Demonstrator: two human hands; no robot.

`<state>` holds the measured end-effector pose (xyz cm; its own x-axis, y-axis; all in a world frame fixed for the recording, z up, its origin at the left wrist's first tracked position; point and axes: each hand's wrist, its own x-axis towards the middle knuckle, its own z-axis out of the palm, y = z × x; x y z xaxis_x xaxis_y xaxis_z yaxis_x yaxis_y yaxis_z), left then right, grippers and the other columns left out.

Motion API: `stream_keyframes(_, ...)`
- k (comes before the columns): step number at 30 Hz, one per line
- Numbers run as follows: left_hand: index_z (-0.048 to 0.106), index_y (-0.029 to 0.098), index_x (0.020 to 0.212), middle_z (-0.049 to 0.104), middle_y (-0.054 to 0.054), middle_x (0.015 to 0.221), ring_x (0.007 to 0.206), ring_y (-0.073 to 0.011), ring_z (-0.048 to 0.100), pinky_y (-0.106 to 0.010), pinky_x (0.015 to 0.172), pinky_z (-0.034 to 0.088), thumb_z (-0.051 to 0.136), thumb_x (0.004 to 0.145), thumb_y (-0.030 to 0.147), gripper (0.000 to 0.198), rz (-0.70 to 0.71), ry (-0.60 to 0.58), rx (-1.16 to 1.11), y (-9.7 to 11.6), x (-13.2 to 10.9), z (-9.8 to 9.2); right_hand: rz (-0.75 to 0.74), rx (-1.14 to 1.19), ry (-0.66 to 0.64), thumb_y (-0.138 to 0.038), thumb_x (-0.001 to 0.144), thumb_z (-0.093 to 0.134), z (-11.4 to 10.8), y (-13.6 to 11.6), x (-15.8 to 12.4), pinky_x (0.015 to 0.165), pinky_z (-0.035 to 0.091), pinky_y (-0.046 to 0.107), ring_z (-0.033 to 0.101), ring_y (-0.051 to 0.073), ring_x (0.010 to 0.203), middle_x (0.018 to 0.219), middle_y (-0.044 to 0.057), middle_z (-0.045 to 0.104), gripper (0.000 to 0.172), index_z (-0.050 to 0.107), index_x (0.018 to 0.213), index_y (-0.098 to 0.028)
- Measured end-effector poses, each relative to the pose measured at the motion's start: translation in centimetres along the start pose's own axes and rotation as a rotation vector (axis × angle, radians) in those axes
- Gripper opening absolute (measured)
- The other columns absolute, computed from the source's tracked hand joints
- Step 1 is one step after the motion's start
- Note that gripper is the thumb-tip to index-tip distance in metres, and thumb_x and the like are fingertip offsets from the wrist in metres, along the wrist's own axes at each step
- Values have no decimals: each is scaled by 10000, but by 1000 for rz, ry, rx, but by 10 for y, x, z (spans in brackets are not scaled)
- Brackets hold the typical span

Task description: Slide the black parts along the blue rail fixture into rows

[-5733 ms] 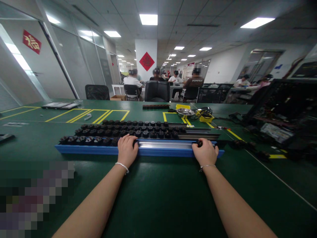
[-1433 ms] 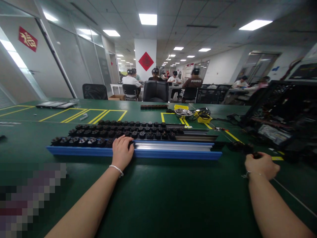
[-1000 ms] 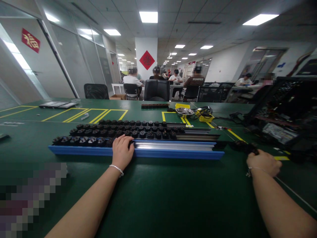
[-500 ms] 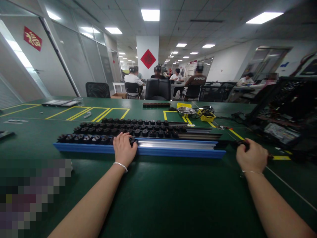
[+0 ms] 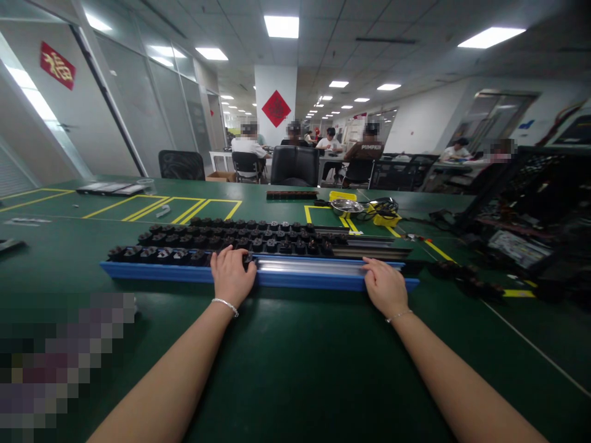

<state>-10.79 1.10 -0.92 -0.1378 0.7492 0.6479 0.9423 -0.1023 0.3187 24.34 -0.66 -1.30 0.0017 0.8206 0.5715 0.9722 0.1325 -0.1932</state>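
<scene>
A long blue rail with a shiny metal channel lies across the table in front of me. Black socket modules fill its left part in a row. My left hand is closed at the end of this row, thumb and fingers around a black socket module. Over the bare channel near the rail's right end is my right hand, its fingers curled down at the rail. Whatever it may hold is hidden behind the fingers. Further rails with black modules lie just behind.
Loose black pieces lie on the table at the right. Behind them stands a dark open frame with parts inside. Toward the back are a metal bowl, a yellow bin with cables, and a dark strip. People sit at far desks.
My right hand has moved left, from the loose black pieces at the right to the right part of the blue rail. My left hand has stayed on the rail.
</scene>
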Motion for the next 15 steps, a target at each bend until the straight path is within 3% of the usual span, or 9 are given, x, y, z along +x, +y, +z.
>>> stream_keyframes(4, 593, 179, 975, 645, -118, 1035, 1219, -294, 430, -534, 1077, 207, 490, 777, 292, 249, 4, -16, 2, 1, 0, -1, 64, 0, -3, -198, 811, 348, -1, -5, 1, 894, 386, 395, 526, 206, 1106, 1166, 18, 626, 280, 626, 793, -219)
stream_keyframes(15, 601, 201, 985, 661, -105, 1033, 1226, -290, 425, -566, 1069, 185, 511, 797, 331, 245, 20, -43, -22, 1, -1, -4, 39, 33, 8, -207, 814, 362, -1, -5, 0, 892, 391, 403, 525, 213, 1104, 1154, 26, 630, 277, 637, 785, -228)
